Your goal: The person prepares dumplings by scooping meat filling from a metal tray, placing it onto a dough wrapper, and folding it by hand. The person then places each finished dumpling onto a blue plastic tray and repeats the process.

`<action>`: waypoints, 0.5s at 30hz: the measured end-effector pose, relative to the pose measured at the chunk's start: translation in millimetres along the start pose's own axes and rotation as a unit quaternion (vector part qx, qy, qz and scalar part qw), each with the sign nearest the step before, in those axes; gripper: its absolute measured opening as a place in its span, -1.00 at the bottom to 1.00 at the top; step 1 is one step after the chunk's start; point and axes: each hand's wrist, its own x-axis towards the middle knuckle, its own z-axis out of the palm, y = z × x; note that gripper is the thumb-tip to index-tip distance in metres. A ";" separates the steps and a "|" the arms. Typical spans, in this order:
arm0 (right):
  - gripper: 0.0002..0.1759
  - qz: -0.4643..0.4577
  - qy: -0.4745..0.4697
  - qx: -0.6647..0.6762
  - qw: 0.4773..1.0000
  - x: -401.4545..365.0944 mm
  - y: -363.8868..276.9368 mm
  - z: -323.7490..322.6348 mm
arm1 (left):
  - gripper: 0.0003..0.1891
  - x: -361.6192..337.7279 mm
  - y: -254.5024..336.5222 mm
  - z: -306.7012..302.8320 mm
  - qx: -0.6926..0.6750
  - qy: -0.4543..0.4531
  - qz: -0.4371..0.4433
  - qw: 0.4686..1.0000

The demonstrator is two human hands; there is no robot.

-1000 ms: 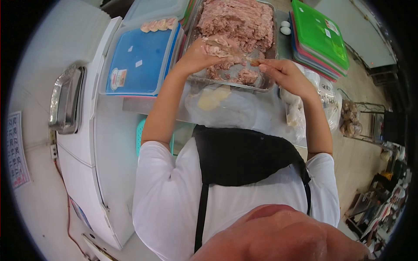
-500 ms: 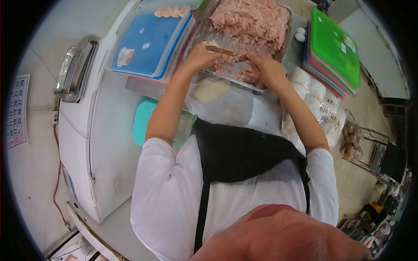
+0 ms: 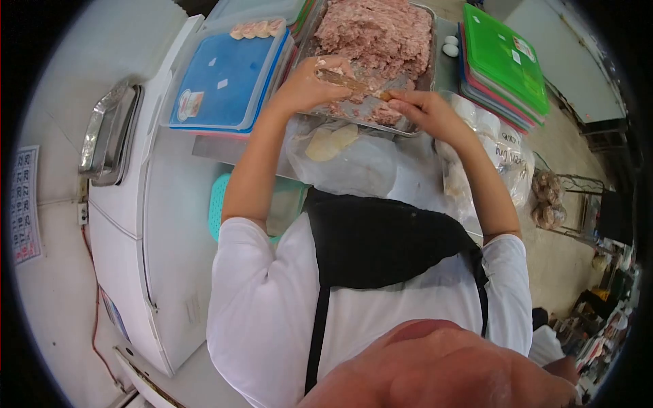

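A metal tray [image 3: 433, 75] holds a large mound of ground meat [image 3: 374, 30], with smaller smears near its front edge. Over that front part I hold a flat wooden spatula [image 3: 347, 83], coated with bits of meat. My left hand [image 3: 309, 85] is closed around its left end, with meat on the fingers. At the other end, my right hand [image 3: 425, 112] pinches what looks like the handle. Below the tray lies a clear plastic bag [image 3: 371, 166] with pale yellow round wrappers [image 3: 331, 141] on or in it.
Stacked lidded containers with a blue one [image 3: 235, 75] stand left, a row of dumplings [image 3: 257, 28] on top. Green-topped containers [image 3: 500, 51] and two eggs [image 3: 450, 45] are at right. Nearer are bagged white packs [image 3: 493, 146] and a turquoise basket [image 3: 218, 204].
My left hand has turned and shifted slightly right along the spatula. The spatula now slants more downward to the right, and my right hand grips its end. The whole view has shifted slightly.
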 end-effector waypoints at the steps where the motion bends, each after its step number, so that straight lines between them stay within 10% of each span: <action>1: -0.65 -0.056 0.032 -0.038 0.997 2.1 -4.6 -9.9 | -0.67 3.4 -1.6 -3.6 -0.009 -0.036 -0.013 0.999; 4: -0.68 -0.046 0.115 -0.235 0.964 -3.5 -40.1 -29.9 | -0.68 1.0 -24.6 2.9 -0.009 0.115 0.027 0.993; 7: -0.70 -0.047 0.142 -0.258 0.954 -0.9 -60.5 -2.6 | -0.67 5.8 -26.9 -25.5 0.028 -0.026 0.051 0.998; 15: -0.68 -0.031 0.123 -0.214 0.969 32.1 -124.7 13.9 | -0.57 -33.9 -28.4 -89.9 -0.067 0.021 0.030 0.997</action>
